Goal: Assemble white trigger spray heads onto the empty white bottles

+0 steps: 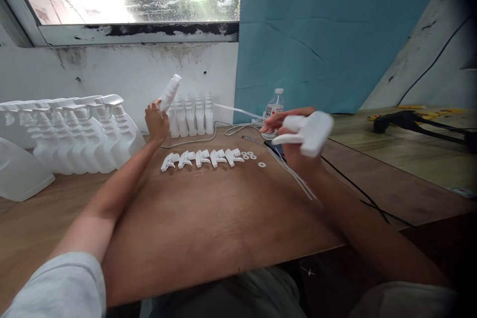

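Observation:
My left hand [157, 121] is wrapped round a small white bottle [171, 92], lifted and tilted with its neck up to the right. In my right hand [294, 134] is a white spray head [313, 133], its thin white tube [238, 110] pointing left toward the bottle without touching it. Several more white bottles [190, 117] stand in a row against the wall, just right of my left hand. On the table between my arms lie several white spray heads [202, 158] in a row, with small white rings [262, 165] at their right end.
Larger white bottles with spray tops [84, 134] crowd the table's left side. Loose white tubes [296, 177] lie under my right hand, near a dark phone [275, 149]. Behind stands a clear labelled bottle [275, 104]. Cables [354, 186] cross the brown table [208, 228].

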The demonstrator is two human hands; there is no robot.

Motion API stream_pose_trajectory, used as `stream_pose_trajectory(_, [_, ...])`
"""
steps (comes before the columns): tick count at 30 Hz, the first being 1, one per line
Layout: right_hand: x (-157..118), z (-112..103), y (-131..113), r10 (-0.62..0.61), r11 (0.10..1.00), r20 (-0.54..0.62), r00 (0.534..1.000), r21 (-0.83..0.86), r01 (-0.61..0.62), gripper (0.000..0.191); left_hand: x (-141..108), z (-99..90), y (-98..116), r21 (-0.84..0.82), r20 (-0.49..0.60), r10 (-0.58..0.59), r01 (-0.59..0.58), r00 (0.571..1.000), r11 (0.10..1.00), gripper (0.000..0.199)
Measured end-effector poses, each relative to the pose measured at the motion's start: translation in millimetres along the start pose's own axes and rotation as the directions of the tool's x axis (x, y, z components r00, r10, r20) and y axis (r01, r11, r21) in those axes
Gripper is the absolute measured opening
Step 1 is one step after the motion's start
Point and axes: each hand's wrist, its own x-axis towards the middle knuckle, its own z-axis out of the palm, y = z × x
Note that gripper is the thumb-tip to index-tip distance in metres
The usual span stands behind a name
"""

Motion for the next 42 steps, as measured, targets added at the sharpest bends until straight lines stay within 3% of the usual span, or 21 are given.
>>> stream_pose_trajectory(3, [14.2, -14.9, -14.5, -0.027, 1.000, -0.134, 0.991, -0.005, 0.027, 0.014, -22.9, -18.7, 11.7, -0.065, 0.053, 0.261, -0.258, 0.964, 0.964, 0.043])
stream_pose_trajectory(6, [18.3, -26.7, -15.3, 0.046, 0.999, -0.215, 0.976, 0.026, -0.041, 0.014, -44.6, -33.9, 19.0, -0.130, 0.117, 0.372, -0.357, 0.921, 0.925, 0.041])
stream_pose_trajectory(11, [15.0, -29.6, -4.0, 0.098, 0.995, -0.178, 0.979, -0.018, -0.103, 0.030, -65.5, -43.6, 23.6, -0.166, 0.180, 0.441, -0.415, 0.879, 0.895, 0.039])
stream_pose_trajectory(18, [10.1, -24.3, -2.0, 0.189, 0.945, -0.036, 0.981, -0.266, -0.192, 0.060, -76.7, -43.8, 32.9, -0.185, 0.226, 0.472, -0.439, 0.852, 0.879, 0.037])
stream_pose_trajectory(23, [21.1, -11.3, -1.3, 0.256, 0.967, -0.049, 0.966, 0.019, -0.255, 0.036, -88.7, -60.9, 59.3, -0.292, 0.242, 0.559, -0.490, 0.793, 0.821, 0.037])
stream_pose_trajectory(27, [37.0, 3.2, -12.8, 0.294, 0.937, -0.036, 0.955, 0.206, -0.281, 0.018, -108.6, -80.7, 88.2, -0.435, 0.320, 0.589, -0.437, 0.743, 0.787, 0.038])
stream_pose_trajectory(31, [43.3, 18.3, -23.5, 0.333, 0.913, 0.091, 0.938, 0.215, -0.345, 0.020, -132.6, -96.5, 110.4, -0.566, 0.468, 0.484, -0.169, 0.740, 0.807, 0.038])
stream_pose_trajectory(36, [36.9, 42.5, -24.1, 0.481, 0.799, 0.207, 0.852, 0.296, -0.523, 0.028, -153.7, -106.0, 120.0, -0.604, 0.631, 0.383, 0.118, 0.675, 0.788, 0.037])
stream_pose_trajectory(39, [32.7, 56.7, -22.6, 0.503, 0.737, 0.226, 0.834, 0.393, -0.550, 0.032, -150.8, -109.3, 121.6, -0.616, 0.639, 0.401, 0.123, 0.657, 0.778, 0.037])
stream_pose_trajectory(42, [29.9, 67.4, -20.0, 0.502, 0.734, 0.211, 0.839, 0.408, -0.543, 0.035, -130.3, -117.3, 129.2, -0.709, 0.513, 0.508, 0.007, 0.692, 0.706, 0.031])
